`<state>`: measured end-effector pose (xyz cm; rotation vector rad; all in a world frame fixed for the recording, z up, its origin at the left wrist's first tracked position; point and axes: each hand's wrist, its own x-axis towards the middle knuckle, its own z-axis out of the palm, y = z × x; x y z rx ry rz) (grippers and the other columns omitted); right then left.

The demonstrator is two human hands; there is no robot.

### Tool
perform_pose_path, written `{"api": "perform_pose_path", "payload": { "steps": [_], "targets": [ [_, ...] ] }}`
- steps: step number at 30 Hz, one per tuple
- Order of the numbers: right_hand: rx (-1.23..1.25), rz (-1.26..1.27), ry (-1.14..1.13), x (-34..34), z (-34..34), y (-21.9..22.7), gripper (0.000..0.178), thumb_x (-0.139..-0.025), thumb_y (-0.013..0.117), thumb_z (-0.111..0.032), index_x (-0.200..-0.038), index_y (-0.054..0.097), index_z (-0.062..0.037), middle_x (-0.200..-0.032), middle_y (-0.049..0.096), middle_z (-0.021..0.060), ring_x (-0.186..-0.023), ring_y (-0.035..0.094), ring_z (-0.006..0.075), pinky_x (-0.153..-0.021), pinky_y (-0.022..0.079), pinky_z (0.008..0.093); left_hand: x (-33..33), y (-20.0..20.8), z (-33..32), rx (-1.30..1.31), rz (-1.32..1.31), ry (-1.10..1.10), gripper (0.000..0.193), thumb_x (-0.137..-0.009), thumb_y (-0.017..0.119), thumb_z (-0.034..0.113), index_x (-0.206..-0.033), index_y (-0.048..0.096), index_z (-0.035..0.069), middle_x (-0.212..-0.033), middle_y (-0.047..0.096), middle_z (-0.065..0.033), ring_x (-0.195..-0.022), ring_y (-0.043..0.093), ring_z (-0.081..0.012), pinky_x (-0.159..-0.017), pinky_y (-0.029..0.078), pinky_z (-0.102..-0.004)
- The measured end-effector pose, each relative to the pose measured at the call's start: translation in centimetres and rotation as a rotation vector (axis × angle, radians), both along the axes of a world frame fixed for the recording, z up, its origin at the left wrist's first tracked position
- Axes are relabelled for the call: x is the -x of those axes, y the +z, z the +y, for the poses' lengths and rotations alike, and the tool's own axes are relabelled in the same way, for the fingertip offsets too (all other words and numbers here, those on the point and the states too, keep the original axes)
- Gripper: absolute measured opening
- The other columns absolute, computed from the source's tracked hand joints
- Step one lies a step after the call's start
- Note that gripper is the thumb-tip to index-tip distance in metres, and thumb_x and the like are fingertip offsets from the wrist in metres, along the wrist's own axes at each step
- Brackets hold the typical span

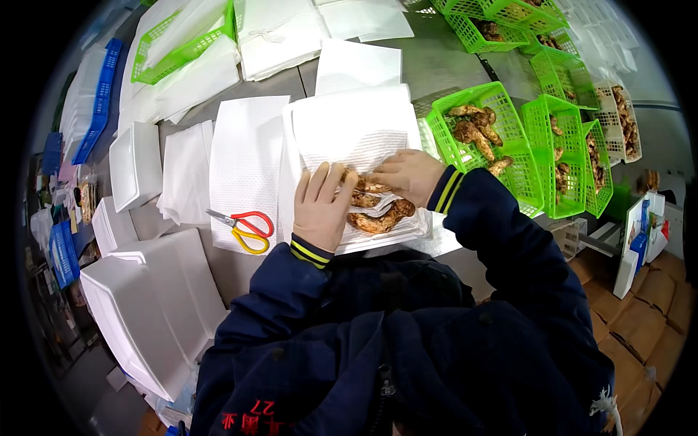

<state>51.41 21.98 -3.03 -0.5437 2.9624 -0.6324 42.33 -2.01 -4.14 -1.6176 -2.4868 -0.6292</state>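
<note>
A white foam tray (294, 138) lies before me, lined with ridged white paper (356, 148). Several brown mushrooms (384, 219) lie in its near part, with paper strips between them. My left hand (320, 207), in a pale glove, rests over the tray's left side. Its fingers are stretched and apart, the tips beside the mushrooms and paper. From the right, my right hand (411, 176), gloved too, reaches in with fingers bent and close together at the upper mushrooms and the paper edge. What lies under those fingers is hidden.
Scissors (247, 231) with red and yellow handles lie on a white sheet (243, 167) at left. A green basket (520, 178) of mushrooms stands at right, with several more baskets beyond. White foam boxes (156, 291) stand at lower left. Paper stacks (280, 36) lie at the back.
</note>
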Motion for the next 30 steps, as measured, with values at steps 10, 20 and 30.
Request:
{"api": "perform_pose_path", "payload": {
  "steps": [10, 20, 30],
  "targets": [
    [-0.301, -0.153, -0.167, -3.0, -1.0, 0.3, 0.046, -0.091, 0.060, -0.022, -0.137, 0.059, -0.0260, -0.142, 0.058, 0.0006, -0.138, 0.048, 0.0226, -0.118, 0.027, 0.0585, -0.1, -1.3, 1.5, 0.139, -0.101, -0.093, 0.046, -0.091, 0.067, 0.020, -0.136, 0.061, 0.012, -0.140, 0.055, -0.0144, -0.130, 0.051, -0.0333, -0.112, 0.035, -0.0479],
    [0.448, 0.077, -1.067, 1.3, 1.4, -0.9, 0.041, -0.079, 0.082, -0.020, -0.114, 0.071, -0.0001, -0.102, 0.067, 0.0170, -0.089, 0.066, 0.0299, -0.080, 0.054, 0.0369, 1.3, 0.1, 1.2, -0.044, -0.205, 0.003, 0.053, -0.088, 0.071, 0.011, -0.139, 0.058, 0.010, -0.139, 0.056, -0.0194, -0.127, 0.053, -0.0389, -0.109, 0.039, -0.0478],
    [1.310, -0.369, -1.225, -0.6, 1.2, -1.0, 0.013, -0.093, 0.071, -0.013, -0.098, 0.064, -0.0034, -0.082, 0.065, 0.0020, -0.064, 0.059, 0.0106, -0.060, 0.052, 0.0244, 8.1, -4.1, 0.2, -0.320, -0.589, 0.307, 0.097, -0.068, 0.090, 0.048, -0.145, 0.050, 0.005, -0.155, 0.035, -0.0281, -0.146, 0.033, -0.0417, -0.119, 0.032, -0.0463]
  ]
}}
